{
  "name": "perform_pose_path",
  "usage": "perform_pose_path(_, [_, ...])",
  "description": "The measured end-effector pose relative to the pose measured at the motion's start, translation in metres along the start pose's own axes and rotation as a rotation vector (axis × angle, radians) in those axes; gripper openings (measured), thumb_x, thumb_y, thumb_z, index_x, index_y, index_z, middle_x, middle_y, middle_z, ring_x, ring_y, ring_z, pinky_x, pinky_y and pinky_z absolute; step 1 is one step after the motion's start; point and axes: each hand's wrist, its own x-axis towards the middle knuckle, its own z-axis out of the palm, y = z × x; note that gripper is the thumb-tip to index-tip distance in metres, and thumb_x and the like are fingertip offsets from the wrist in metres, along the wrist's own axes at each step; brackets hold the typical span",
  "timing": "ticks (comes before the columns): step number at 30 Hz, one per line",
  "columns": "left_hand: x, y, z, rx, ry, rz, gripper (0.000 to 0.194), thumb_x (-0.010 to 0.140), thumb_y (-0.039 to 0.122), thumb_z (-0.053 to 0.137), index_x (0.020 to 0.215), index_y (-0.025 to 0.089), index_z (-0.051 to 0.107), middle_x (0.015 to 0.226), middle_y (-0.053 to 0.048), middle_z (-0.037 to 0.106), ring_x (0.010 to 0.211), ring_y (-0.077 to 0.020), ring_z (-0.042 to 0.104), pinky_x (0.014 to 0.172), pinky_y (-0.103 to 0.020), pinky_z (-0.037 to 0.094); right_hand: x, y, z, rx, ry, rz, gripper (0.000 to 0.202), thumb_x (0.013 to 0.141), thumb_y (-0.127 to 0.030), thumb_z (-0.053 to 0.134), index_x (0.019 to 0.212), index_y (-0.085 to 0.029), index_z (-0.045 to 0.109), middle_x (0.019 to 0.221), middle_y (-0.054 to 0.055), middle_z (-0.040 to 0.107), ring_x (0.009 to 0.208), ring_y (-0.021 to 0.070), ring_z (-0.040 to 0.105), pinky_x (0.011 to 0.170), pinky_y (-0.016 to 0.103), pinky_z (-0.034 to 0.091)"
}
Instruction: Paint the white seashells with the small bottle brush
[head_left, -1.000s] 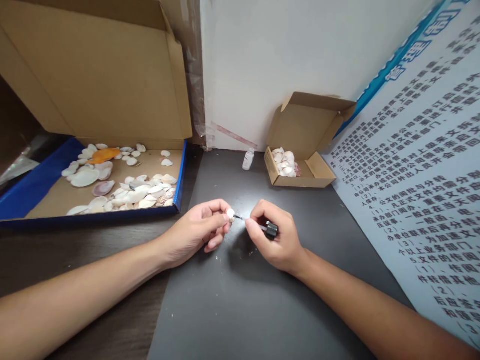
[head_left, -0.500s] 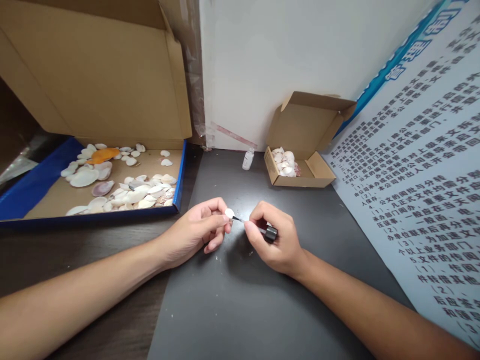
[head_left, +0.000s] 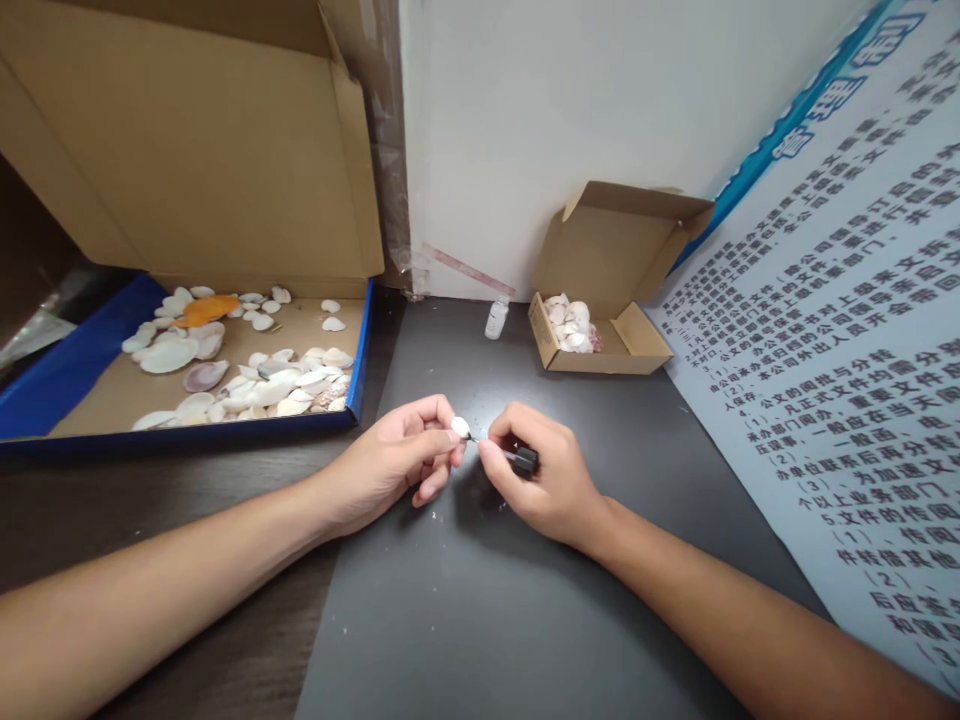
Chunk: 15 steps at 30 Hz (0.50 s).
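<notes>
Between thumb and forefinger, my left hand (head_left: 409, 450) pinches a small white seashell (head_left: 460, 427) above the dark mat. My right hand (head_left: 544, 475) is closed on a small applicator brush with a black cap (head_left: 525, 462), the thin stem running between thumb and forefinger. The dark brush tip is at the shell's lower right edge and appears to touch it. Behind the hands, a small clear bottle (head_left: 496, 318) with whitish contents stands uncapped on the mat.
At left lies an open blue-edged cardboard box (head_left: 360, 350) with many shells and an orange piece (head_left: 208, 310). A smaller open carton (head_left: 607, 362) holding shells stands back right. A white wall panel (head_left: 600, 110) rises behind; a printed sheet (head_left: 847, 330) borders the right.
My right hand has shifted slightly left, bringing the brush tip closer against the shell. The left hand and its shell stay almost in place.
</notes>
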Motion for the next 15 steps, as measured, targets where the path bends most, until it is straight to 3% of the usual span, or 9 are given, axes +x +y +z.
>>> perform_pose_path(10, [0.0003,-0.0059,-0.002,0.128,-0.076,0.066,0.021,0.086,0.028,0.065,0.081,0.018,0.047,0.061,0.008,0.053,0.043,-0.003,0.045,0.042,-0.016,0.032,0.0003,0.0005,-0.0051,0.091,0.091,0.055,0.021,0.085,-0.015,0.056,0.067,-0.02,0.045,0.06,-0.005,0.045,0.053,0.0086,0.041,0.053,0.023,0.034])
perform_pose_path(15, [0.0001,-0.0078,-0.0017,0.164,-0.103,0.078,0.02,0.09,0.028,0.061,0.08,0.019,0.046,0.053,0.011,0.043,0.042,-0.0029,0.039,0.043,-0.016,0.029,0.0,0.0042,-0.0056,0.123,-0.034,0.104,0.021,0.084,-0.016,0.056,0.066,-0.02,0.047,0.058,-0.005,0.046,0.052,0.0086,0.041,0.052,0.023,0.034])
